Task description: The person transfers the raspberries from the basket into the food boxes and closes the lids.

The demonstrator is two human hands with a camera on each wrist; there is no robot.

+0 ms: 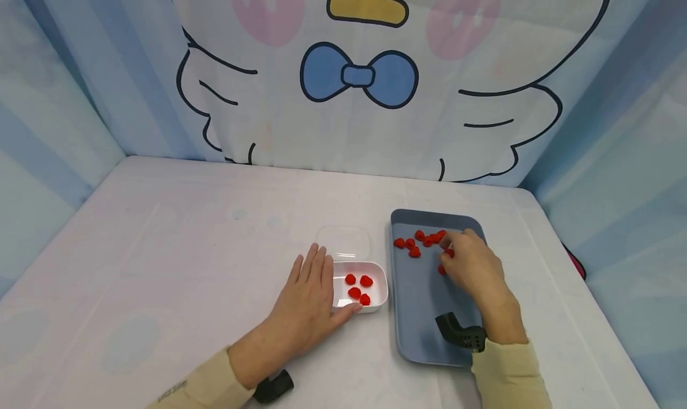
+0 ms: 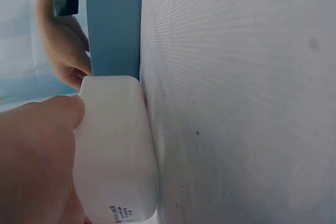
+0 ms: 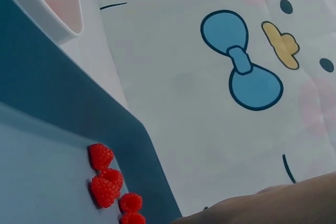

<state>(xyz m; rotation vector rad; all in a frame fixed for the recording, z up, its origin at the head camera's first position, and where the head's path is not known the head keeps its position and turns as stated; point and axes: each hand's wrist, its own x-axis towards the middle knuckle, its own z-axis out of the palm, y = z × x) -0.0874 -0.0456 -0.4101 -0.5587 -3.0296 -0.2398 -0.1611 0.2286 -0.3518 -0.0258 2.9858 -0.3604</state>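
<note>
My left hand (image 1: pixel 307 304) lies with straight fingers along the left side of a small white box (image 1: pixel 381 272), its thumb at the near rim. Several red raspberries (image 1: pixel 366 281) sit inside the box. In the left wrist view the thumb (image 2: pixel 71 109) touches the upper edge of the box wall (image 2: pixel 113 145). Over the far right part of a blue-grey tray (image 1: pixel 424 313), my right hand (image 1: pixel 474 266) pinches a raspberry (image 1: pixel 449 252) between thumb and finger. More raspberries (image 3: pixel 105 190) lie loose at the tray's far end, and one sits just below the right fingertips.
A clear plastic lid (image 1: pixel 343 242) lies on the table (image 1: pixel 214 236) directly behind the box. The tray stands right of the box, with a raised rim (image 3: pixel 126 114). A curtain with a cartoon print (image 1: pixel 354 129) hangs behind the table, and blue striped cloth (image 1: pixel 622 158) flanks it.
</note>
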